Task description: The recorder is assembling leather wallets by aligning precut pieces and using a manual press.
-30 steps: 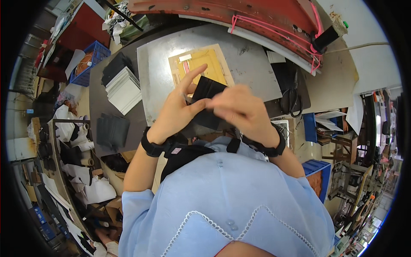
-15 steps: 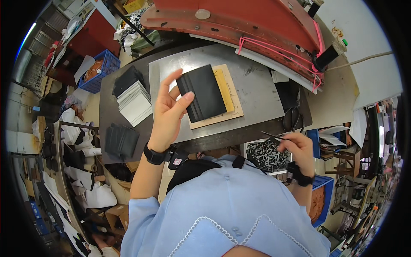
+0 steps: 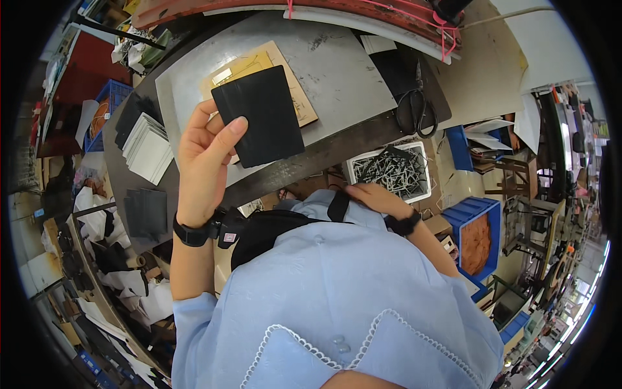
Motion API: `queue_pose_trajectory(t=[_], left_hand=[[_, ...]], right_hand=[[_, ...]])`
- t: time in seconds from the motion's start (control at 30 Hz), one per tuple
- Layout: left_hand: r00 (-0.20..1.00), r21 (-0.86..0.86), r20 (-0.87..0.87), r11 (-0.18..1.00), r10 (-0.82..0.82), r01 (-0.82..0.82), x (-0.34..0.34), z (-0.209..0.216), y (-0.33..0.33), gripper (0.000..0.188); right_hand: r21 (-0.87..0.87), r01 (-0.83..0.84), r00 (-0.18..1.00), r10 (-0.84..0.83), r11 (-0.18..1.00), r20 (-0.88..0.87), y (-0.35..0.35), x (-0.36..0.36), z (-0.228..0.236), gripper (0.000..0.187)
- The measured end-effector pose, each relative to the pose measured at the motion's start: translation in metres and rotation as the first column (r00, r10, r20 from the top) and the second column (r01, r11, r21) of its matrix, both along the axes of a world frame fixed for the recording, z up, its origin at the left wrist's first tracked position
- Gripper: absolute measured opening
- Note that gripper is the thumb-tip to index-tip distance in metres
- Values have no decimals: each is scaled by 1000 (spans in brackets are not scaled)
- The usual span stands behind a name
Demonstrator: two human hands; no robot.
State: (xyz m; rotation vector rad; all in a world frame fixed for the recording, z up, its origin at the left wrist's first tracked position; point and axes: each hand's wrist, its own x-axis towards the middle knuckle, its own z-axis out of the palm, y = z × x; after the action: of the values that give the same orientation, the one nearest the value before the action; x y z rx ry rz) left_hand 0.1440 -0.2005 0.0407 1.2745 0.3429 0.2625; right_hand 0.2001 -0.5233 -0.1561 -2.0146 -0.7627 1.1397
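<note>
Left hand (image 3: pixel 205 153), ten o'clock: grip pinches black panel (image 3: pixel 265 120), seemingly for viewing; shifting needs steadiness. Right hand (image 3: pixel 379 198), three o'clock: grip unclear.

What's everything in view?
Rectangular panel: one, black, in left grip
Board: one, yellow and tan, behind panel
Metal plate: one, grey, on table
Table: one, dark, under plate
Scissors: one pair, black handles, table's right
Card stack: one, white, table's left
Flat pieces: several, black, table's left
Scrap bin: one, white, beside table
Crates: several, blue, both sides
Beam: one, red, top edge
Clutter: uncounted, mixed, both sides
Left grip: one, bare, holding panel
Right grip: one, bare, by bin
</note>
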Motion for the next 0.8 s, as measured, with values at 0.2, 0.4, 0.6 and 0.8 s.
queue_pose_trajectory(t=[0.2, 0.4, 0.6, 0.8], left_hand=[[998, -71, 31, 996, -49, 51, -5, -5, -1, 31], [998, -54, 20, 997, -52, 54, -19, -7, 9, 27], [999, -55, 51, 998, 5, -3, -30, 0, 13, 25], [999, -92, 43, 996, 1, 3, -36, -7, 18, 25]], right_hand=[[12, 198, 980, -198, 980, -18, 41, 1, -3, 49], [40, -187, 715, 108, 982, 691, 25, 17, -54, 29], [-203, -171, 786, 258, 964, 563, 39, 10, -56, 34], [-10, -390, 902, 385, 921, 194, 51, 24, -61, 43]])
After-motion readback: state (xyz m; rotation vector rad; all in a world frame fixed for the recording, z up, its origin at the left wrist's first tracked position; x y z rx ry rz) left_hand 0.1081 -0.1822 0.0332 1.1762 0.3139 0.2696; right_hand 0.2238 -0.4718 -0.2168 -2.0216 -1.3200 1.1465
